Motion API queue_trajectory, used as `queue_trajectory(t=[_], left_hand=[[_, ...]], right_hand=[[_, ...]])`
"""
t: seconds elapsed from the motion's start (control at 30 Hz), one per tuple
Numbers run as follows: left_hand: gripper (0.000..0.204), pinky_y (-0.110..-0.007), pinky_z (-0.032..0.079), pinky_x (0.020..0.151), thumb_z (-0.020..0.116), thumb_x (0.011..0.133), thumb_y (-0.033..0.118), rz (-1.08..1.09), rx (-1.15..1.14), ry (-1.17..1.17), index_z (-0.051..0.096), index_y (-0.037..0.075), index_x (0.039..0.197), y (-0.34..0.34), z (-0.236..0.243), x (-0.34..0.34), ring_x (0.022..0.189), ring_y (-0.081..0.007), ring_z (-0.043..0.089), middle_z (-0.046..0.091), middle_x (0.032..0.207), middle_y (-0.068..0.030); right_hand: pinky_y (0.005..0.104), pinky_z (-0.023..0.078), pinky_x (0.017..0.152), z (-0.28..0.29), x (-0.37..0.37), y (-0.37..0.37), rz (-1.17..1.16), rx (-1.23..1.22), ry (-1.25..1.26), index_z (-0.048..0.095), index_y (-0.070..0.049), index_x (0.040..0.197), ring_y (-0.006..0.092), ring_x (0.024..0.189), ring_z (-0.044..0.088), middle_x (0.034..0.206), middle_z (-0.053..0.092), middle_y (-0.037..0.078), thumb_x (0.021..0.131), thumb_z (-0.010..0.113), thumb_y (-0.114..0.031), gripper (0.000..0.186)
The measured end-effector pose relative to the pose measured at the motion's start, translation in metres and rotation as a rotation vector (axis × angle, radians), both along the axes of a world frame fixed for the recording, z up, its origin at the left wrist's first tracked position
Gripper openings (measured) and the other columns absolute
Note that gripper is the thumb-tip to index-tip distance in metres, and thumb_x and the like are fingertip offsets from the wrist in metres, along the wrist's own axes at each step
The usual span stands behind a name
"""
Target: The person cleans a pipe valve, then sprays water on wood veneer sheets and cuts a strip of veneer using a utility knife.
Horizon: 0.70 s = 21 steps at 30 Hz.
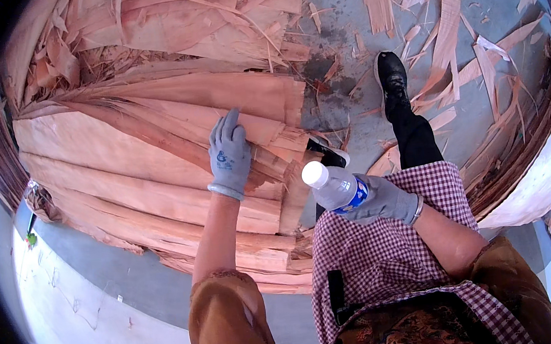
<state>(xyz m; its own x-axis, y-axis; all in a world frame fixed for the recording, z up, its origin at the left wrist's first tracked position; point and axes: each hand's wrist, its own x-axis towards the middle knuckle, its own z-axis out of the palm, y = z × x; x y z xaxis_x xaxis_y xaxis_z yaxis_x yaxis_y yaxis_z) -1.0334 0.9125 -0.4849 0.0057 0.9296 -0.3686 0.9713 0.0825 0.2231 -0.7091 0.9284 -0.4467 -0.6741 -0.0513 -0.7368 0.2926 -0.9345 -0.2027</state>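
My left hand (229,155), in a grey work glove, lies on a broad pile of reddish wood veneer sheets (126,154). Its fingers are stretched out and point away from me; nothing shows in its grasp. Over my lap, my right hand (379,199), gloved in the same grey, wraps round a clear plastic bottle (337,189). The bottle has a white cap and a blue label, and it tilts with its cap toward the pile. Most of the bottle's lower part is hidden by the glove.
Torn veneer strips (447,40) litter the grey floor (353,76) at the far right. A curved stack of veneer (523,159) stands to my right. My black shoe (392,76) rests among the scraps. More sheets (172,18) spread beyond the pile.
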Motion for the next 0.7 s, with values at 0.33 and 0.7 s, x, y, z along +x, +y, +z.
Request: queue_trajectory(t=[0.33, 0.7], left_hand=[[0.031, -0.045, 0.035, 0.098, 0.058, 0.069, 0.004, -0.017, -0.046, 0.002, 0.057, 0.010, 0.100, 0.017, 0.004, 0.001, 0.108, -0.0262, 0.052, 0.059, 0.107, -0.0078], [0.026, -0.043, 0.037, 0.096, 0.057, 0.076, 0.014, -0.121, -0.099, 0.113, 0.057, 0.012, 0.103, 0.014, 0.065, 0.017, 0.107, -0.0283, 0.049, 0.056, 0.108, -0.0072]], right_hand=[[0.0302, 0.042, 0.093, 0.009, -0.005, 0.013, 0.056, -0.047, 0.008, 0.044, -0.006, 0.120, 0.0164, 0.105, 0.052, 0.113, 0.055, 0.004, 0.061, 0.084, -0.018, 0.072], [0.0313, 0.044, 0.092, 0.010, 0.003, 0.008, 0.119, 0.141, 0.082, 0.051, -0.005, 0.118, 0.0163, 0.097, 0.056, 0.109, 0.060, 0.005, 0.064, 0.082, -0.023, 0.064]])
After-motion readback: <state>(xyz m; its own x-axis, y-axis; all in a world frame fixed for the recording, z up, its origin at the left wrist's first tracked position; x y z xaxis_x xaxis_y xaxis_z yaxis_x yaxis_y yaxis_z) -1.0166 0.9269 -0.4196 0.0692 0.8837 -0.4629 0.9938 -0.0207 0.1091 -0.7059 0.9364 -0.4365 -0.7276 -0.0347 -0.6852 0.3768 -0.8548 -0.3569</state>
